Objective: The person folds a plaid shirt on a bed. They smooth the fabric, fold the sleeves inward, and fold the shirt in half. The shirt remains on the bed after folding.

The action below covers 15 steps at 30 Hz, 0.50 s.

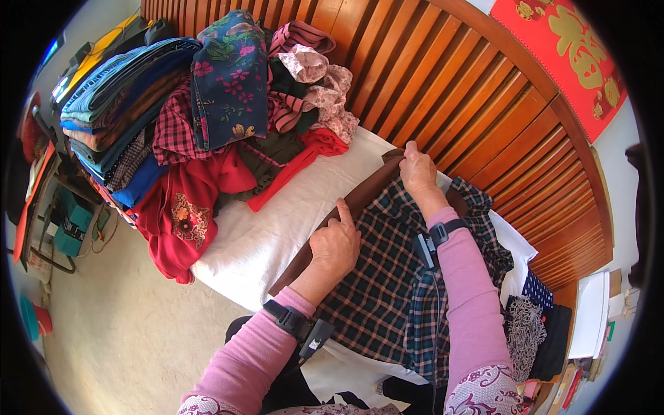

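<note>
The checked shirt (377, 273), dark green with pale and reddish lines, lies spread on a white sheet (238, 252), right of centre and just in front of a slatted wooden panel (484, 131). A strip of brown cloth (299, 265) runs along the shirt's left side. The right hand (419, 174) has its fingers closed around the far end of that strip. The left hand (335, 242) rests nearer, its index finger extended along the brown cloth and the other fingers curled; their tips are hidden, so whether they pinch any fabric cannot be told. Left of the hands, a red garment (187, 221) hangs over the sheet's edge beside a tall stack of folded clothes (128, 104). A folded dark blue floral cloth (230, 86) stands just right of that stack.
</note>
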Motion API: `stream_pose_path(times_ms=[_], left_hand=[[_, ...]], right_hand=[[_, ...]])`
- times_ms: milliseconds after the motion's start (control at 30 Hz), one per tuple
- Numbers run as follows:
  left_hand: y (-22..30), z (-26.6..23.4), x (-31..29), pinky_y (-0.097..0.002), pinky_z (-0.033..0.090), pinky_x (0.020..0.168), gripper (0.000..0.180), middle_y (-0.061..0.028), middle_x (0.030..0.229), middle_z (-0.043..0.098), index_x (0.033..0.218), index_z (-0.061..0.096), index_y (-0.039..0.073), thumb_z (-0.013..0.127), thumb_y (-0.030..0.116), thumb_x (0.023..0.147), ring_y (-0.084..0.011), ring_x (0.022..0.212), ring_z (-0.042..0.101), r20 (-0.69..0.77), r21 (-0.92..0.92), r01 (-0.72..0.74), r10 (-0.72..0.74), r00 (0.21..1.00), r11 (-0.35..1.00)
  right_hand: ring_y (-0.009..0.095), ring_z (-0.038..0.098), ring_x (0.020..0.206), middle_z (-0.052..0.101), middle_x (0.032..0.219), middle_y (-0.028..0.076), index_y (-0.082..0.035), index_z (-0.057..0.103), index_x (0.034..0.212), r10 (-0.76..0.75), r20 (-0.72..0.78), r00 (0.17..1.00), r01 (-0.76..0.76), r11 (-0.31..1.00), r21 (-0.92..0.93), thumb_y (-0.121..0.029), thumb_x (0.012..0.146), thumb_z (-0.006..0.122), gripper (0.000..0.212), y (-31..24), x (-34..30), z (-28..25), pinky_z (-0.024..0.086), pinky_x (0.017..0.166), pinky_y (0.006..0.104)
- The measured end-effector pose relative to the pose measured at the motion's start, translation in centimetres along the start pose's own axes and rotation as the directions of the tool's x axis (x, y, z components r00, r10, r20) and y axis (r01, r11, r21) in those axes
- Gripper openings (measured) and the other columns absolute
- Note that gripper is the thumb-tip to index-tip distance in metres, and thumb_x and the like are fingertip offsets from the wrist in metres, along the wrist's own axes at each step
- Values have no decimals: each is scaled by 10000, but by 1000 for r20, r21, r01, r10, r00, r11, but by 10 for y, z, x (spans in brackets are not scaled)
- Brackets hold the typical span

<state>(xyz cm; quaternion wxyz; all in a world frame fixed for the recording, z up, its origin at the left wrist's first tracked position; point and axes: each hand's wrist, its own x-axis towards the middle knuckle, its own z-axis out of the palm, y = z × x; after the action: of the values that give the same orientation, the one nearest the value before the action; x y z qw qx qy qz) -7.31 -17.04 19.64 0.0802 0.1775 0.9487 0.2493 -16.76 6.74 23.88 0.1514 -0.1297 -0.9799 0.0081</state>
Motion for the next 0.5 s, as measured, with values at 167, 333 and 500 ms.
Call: stream_pose_path(times_ms=[167, 333, 500], left_hand=[[-20, -6, 9, -437, 569, 692, 594, -131, 1019, 639, 1299, 514, -2, 770, 288, 847, -319, 858, 700, -305, -19, -63, 54, 951, 998], [-27, -5, 11, -447, 546, 764, 410, -128, 1026, 641, 1105, 581, 37, 780, 272, 835, -319, 930, 686, -266, 92, -10, 35, 963, 996], [-29, 0, 14, -440, 557, 741, 353, -134, 970, 672, 1042, 587, 54, 780, 265, 834, -317, 919, 694, -126, 59, -4, 12, 992, 998]], right_hand=[[363, 667, 1099, 669, 1139, 222, -41, 547, 1179, 39, 66, 997, -46, 994, 98, -107, 904, 669, 308, 1, -4, 13, 532, 894, 477], [357, 654, 1157, 670, 1219, 212, -45, 609, 1187, 27, 172, 985, -1, 988, -154, -236, 906, 703, 352, -1, -19, 5, 522, 939, 473], [408, 670, 1111, 709, 1156, 237, 2, 639, 1184, 195, 393, 899, -123, 972, -199, -304, 900, 711, 424, 1, -11, 7, 527, 949, 481]])
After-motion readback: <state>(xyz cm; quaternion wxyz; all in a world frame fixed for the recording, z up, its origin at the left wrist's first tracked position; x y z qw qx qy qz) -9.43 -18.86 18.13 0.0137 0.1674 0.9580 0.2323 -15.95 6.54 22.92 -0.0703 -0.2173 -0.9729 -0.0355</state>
